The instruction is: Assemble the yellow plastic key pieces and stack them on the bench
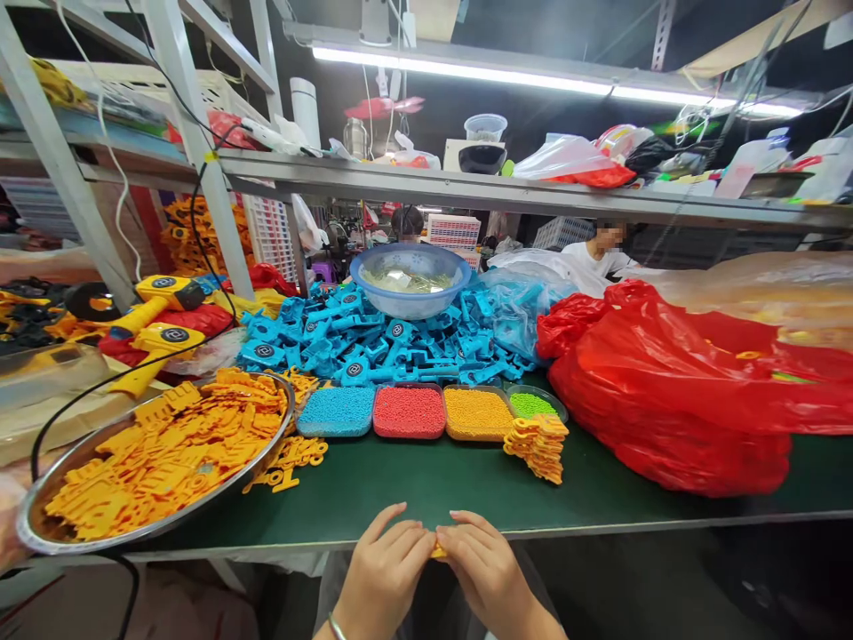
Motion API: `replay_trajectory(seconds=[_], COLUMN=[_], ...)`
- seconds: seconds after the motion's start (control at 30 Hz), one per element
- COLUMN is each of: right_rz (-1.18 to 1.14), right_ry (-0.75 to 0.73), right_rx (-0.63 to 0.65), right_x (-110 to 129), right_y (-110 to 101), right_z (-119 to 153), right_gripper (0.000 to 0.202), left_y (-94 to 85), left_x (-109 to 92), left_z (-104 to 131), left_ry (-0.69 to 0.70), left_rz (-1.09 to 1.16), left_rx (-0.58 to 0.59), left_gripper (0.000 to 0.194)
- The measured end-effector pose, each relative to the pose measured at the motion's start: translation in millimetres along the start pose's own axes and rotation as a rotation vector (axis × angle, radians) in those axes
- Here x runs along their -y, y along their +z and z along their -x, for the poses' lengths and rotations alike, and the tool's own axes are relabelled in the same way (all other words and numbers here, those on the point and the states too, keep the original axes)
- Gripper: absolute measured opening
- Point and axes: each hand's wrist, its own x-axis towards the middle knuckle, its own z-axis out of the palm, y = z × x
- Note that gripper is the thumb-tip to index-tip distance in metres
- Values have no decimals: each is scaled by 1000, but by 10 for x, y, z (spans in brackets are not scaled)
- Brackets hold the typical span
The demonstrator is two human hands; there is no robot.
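Just past the table's front edge, my left hand (388,569) and my right hand (485,569) meet with pinched fingers. Between them sits a small orange plastic piece (438,551), mostly covered by the fingertips. A stack of flat orange plastic pieces (538,447) stands on the green table (400,484) ahead and to the right. Behind it runs a row of trays holding blue beads (336,412), red beads (409,412), orange beads (478,413) and green beads (531,406). At the left, a metal basin (291,413) is heaped with orange pieces (179,444).
Loose orange pieces (291,458) lie beside the basin. Blue plastic parts (373,338) pile up behind the trays, under a blue bowl (410,298). A big red bag (666,391) fills the right side. A black cable (193,354) crosses the left. Another person (595,252) is at the back.
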Motion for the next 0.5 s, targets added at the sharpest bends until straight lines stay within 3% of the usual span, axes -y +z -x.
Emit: replay_trajectory(seconds=[0.17,0.27,0.37,0.5], right_rz=[16,110,276,408], right_ry=[-18,-4,150,446], right_rx=[-11,-65,-175,-209], right_x=[46,-58,-268,-564], right_y=[-132,-237,-384,-608], right_z=[39,156,358,666], right_gripper=[25,31,29,20], left_y=[2,27,89,210], left_x=[-101,-34,134,288], left_z=[-90,-123,-73,32], left_ry=[-20,-100,-200,-233], left_rz=[54,51,-77,-224], left_rx=[74,160,181,167], left_gripper=[26,18,49,42])
